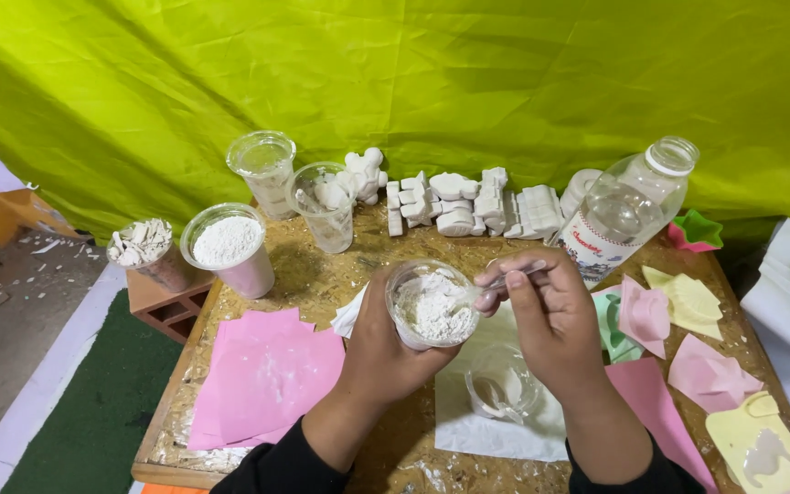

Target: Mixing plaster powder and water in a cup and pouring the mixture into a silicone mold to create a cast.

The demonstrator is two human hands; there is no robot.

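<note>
2 hands at work: my left hand (386, 343) grips a powder-filled cup (432, 306), right hand (546, 311) fingers pinched on a spoon (509, 277).

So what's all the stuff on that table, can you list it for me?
table: one, speckled board, centre
green cloth: one, backdrop
held cup: one, clear, white powder inside, left hand
spoon: one, right hand, handle mostly hidden
powder cup: one, clear, white powder, left
scrap cup: one, white bits, on a brick far left
empty cups: two, clear, back
white casts: many, back row
bottle: one, clear, right
pink sheets: several, left
moulds: several, pink, yellow, green, right
left hand: grips cup
right hand: grips spoon
</note>
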